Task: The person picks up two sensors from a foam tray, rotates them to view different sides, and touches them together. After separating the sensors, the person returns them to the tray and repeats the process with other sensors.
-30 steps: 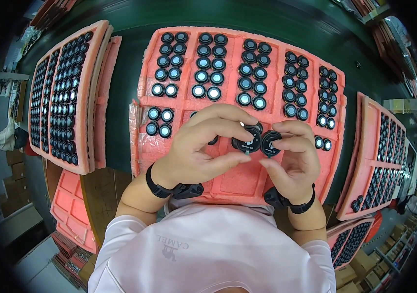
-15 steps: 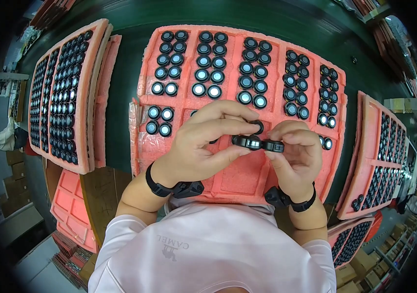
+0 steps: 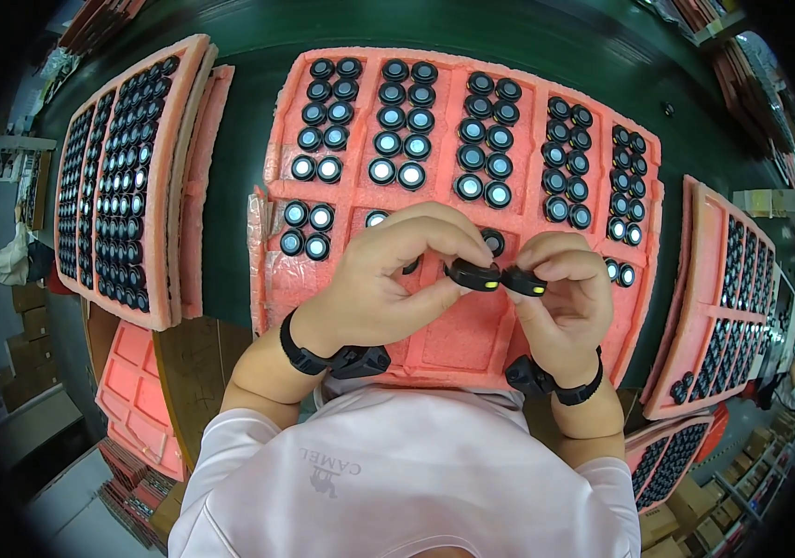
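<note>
Between thumb and fingers, my left hand [image 3: 397, 265] pinches a round black disc-shaped device [image 3: 474, 275], tilted so that a small yellow-green patch shows on its edge. My right hand [image 3: 565, 284] grips a similar black device [image 3: 523, 281] close beside it, also with a yellow-green patch on its rim. Both are held over the front part of a pink foam tray [image 3: 458, 339]. Rows of like black discs with pale round centres [image 3: 411, 175] stand in the tray's compartments. My hands hide some discs in the front row.
A stack of filled pink trays [image 3: 174, 186] stands to the left on the green table [image 3: 239, 200], another filled tray [image 3: 695, 307] to the right. A bare pink tray [image 3: 137, 400] lies lower left. Other people [image 3: 11, 260] are at the far sides.
Both devices have turned in my fingers, so yellow-green patches now show on their edges where slotted, shiny sides faced up before. My hands have hardly shifted.
</note>
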### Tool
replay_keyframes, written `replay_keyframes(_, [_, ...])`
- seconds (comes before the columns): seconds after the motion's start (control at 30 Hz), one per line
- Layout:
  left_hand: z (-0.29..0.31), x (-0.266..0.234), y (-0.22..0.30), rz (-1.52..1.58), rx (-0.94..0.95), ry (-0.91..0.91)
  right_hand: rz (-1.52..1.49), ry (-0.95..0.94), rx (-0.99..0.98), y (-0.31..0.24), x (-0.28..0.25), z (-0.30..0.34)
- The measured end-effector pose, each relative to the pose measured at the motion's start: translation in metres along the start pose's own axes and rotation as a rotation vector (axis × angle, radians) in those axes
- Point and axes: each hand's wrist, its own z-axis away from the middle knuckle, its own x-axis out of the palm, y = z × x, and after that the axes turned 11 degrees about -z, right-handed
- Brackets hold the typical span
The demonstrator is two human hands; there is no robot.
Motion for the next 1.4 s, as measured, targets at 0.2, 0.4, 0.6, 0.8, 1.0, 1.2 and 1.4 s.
replay_keyframes(0.2, [0.001,0.006,0.001,0.115,-0.017,0.039,0.161,-0.032,0.021,-0.003,-0.004,0.001])
replay_keyframes(0.4, [0.005,0.006,0.004,-0.045,-0.017,0.061,0.055,0.022,0.051,-0.002,0.002,0.002])
replay_keyframes(0.6, [0.001,0.005,-0.002,-0.219,0.226,0.092,0.080,-0.015,0.000,0.000,-0.001,0.002])
replay_keyframes(0.8, [0.002,0.005,-0.004,-0.229,0.260,0.096,0.138,-0.049,0.003,-0.002,-0.002,0.000])
replay_keyframes(1.0, [0.001,0.008,-0.005,-0.233,0.276,0.116,0.129,-0.057,0.010,-0.001,-0.003,-0.001])
replay_keyframes(1.2, [-0.004,0.011,0.005,-0.216,0.074,0.095,0.106,0.013,0.066,-0.009,-0.007,-0.005])
replay_keyframes(1.4, [-0.014,0.029,-0.004,-0.308,0.093,-0.019,0.439,0.056,0.215,-0.036,-0.055,0.005])
